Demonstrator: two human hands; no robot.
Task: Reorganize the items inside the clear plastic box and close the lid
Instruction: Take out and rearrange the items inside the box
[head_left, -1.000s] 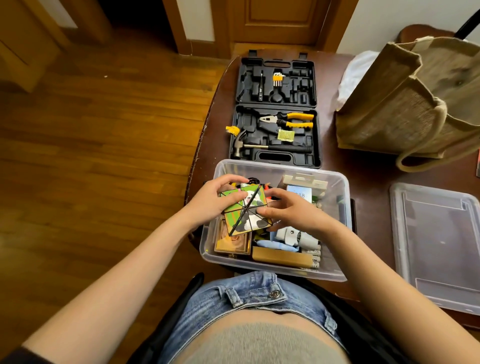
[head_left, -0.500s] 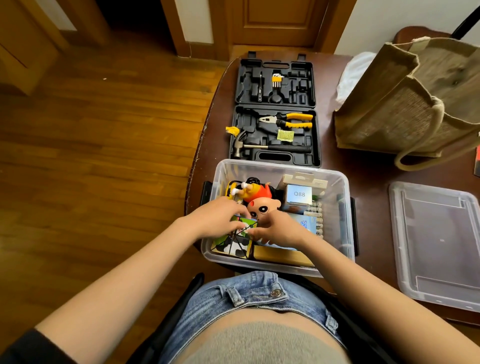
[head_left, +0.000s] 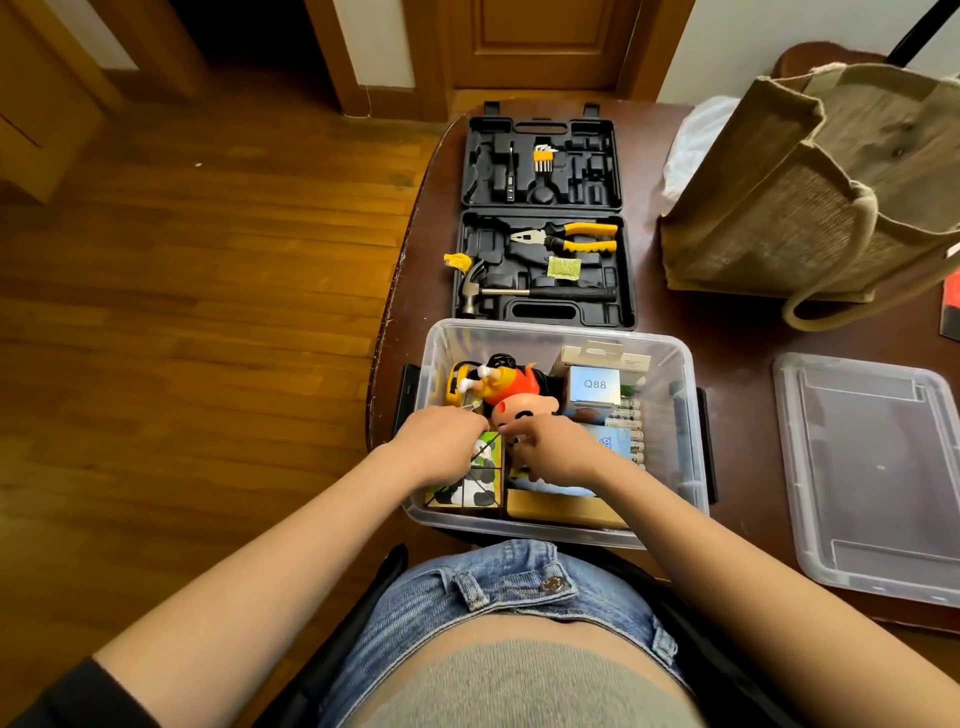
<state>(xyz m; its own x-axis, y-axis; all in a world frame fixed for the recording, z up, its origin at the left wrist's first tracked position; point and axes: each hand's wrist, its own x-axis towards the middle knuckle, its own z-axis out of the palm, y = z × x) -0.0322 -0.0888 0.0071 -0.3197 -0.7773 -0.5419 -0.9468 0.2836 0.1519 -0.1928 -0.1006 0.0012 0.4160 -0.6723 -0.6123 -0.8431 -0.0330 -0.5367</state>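
- Handling of the clear plastic box (head_left: 685, 415), at lower centre of the frame on the dark wooden table (head_left: 727, 332), is judged easy in itself: thin, stiff walls with a smooth, somewhat slippery finish, and black latches seen at its left and right sides. With its contents it is likely moderately heavy, so the rim or the two short ends would be the places to take hold.
- Its lid (head_left: 872, 473) lies flat at the right of the frame, well apart from the box; it is judged light and slightly flexible, best lifted by its long edges.
- A panda-printed folding cube (head_left: 480, 480) sits in the near-left corner of the box, against the wall. It is judged light and rigid but jointed, so it should be held across opposite faces to stop it unfolding.
- The left hand (head_left: 441, 441) is laid over the cube's upper edge with fingers curled down; whether the cube is actually gripped or only pressed cannot be told.
- The right hand (head_left: 556, 449) is just beside the cube, its fingers bent down onto the items at the box's middle, touching or nearly touching a cartoon figure toy (head_left: 511, 392); a firm hold on anything cannot be confirmed.
- A white box marked Q88 (head_left: 595, 385) and a row of batteries (head_left: 631, 431) are seen further right inside the box.
- An open black tool case (head_left: 543, 218) lies above the box, and a jute bag (head_left: 810, 187) stands at upper right.
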